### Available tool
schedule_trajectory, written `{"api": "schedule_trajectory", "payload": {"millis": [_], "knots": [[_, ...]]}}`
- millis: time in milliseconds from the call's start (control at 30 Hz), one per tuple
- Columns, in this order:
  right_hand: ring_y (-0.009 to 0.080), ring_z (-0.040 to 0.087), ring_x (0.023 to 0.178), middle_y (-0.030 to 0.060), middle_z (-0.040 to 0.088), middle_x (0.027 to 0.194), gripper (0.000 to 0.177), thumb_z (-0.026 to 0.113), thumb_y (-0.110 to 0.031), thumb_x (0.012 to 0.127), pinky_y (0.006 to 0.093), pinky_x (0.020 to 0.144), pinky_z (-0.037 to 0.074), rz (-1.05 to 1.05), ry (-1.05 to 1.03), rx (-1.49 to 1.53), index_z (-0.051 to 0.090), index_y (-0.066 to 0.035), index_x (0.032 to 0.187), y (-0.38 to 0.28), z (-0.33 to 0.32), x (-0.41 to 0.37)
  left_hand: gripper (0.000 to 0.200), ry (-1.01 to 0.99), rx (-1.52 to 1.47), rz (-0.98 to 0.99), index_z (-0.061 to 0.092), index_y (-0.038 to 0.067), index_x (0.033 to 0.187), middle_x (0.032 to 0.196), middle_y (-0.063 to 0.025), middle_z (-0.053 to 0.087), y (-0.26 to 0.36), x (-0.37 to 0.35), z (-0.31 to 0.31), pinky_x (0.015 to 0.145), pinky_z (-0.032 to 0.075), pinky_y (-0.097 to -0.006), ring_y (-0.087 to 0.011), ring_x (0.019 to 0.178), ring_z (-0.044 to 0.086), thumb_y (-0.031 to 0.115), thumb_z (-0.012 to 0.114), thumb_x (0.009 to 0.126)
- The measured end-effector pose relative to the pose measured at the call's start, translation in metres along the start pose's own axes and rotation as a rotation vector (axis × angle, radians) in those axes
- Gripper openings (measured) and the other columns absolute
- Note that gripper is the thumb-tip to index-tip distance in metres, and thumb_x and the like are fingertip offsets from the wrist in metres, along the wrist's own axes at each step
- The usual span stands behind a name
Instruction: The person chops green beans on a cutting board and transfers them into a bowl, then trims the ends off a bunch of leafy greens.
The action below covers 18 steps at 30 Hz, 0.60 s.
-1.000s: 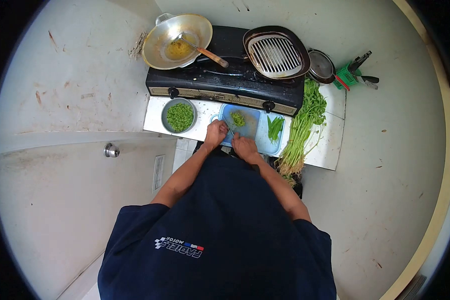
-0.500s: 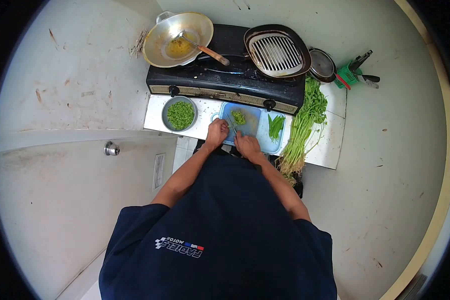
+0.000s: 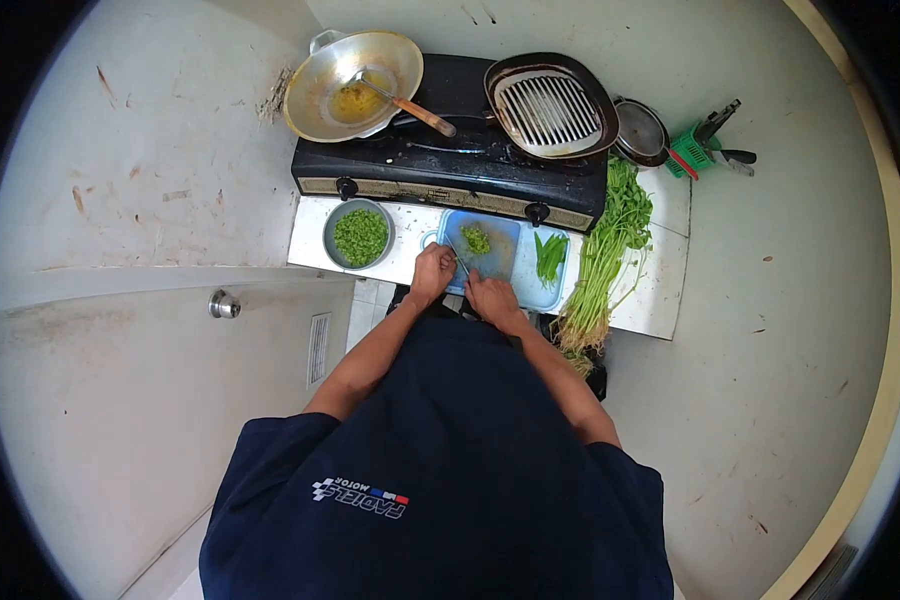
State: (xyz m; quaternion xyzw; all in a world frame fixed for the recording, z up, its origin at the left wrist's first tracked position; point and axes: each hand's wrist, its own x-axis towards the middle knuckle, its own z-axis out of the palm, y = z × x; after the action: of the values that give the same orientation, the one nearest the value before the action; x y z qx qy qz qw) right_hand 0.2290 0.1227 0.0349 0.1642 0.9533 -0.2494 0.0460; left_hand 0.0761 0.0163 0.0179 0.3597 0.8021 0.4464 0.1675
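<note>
My right hand [image 3: 491, 297] is closed on the handle of a thin knife [image 3: 456, 256], whose blade points up and left over the blue cutting board [image 3: 500, 262]. Close by on its left, my left hand [image 3: 432, 270] is closed at the board's left edge beside the blade; what its fingers hold is too small to make out. Chopped green pieces [image 3: 475, 239] lie on the board just beyond both hands. Whole green pods [image 3: 550, 257] rest on the right part of the light blue tray [image 3: 542, 296].
A bowl of chopped greens [image 3: 360, 237] sits left of the board. Behind are the black stove [image 3: 430, 165], a wok [image 3: 354, 86] with a ladle and a grill pan [image 3: 551, 105]. Leafy stems [image 3: 606, 258] with roots lie right; a green basket [image 3: 689, 152] holds utensils.
The knife has tilted slightly, its blade now leaning further left. Both hands stay in nearly the same place, and the whole view has shifted a little.
</note>
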Motion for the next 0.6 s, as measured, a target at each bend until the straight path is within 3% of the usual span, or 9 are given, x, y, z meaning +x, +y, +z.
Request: {"api": "schedule_trajectory", "payload": {"millis": [333, 600], "knots": [[0.0388, 0.073, 0.075, 0.0222, 0.072, 0.078, 0.026, 0.051, -0.025, 0.102, 0.051, 0.071, 0.058, 0.033, 0.003, -0.023, 0.057, 0.0, 0.106, -0.008, -0.001, 0.005, 0.008, 0.009, -0.028, -0.003, 0.069, -0.003, 0.087, 0.082, -0.0136, 0.062, 0.002, -0.002, -0.001, 0.066, 0.057, -0.0325, -0.0236, 0.071, 0.067, -0.005, 0.068, 0.079], [0.0382, 0.073, 0.069, 0.0212, 0.071, 0.072, 0.023, 0.052, -0.024, 0.102, 0.0477, 0.065, 0.059, 0.022, 0.05, -0.066, 0.057, -0.001, 0.101, -0.007, 0.012, 0.005, 0.009, 0.021, -0.044, -0.003, 0.07, -0.002, 0.088, 0.082, -0.0139, 0.063, -0.006, -0.003, 0.001, 0.067, 0.057, -0.0336, -0.0249, 0.07, 0.067, -0.004, 0.069, 0.079]]}}
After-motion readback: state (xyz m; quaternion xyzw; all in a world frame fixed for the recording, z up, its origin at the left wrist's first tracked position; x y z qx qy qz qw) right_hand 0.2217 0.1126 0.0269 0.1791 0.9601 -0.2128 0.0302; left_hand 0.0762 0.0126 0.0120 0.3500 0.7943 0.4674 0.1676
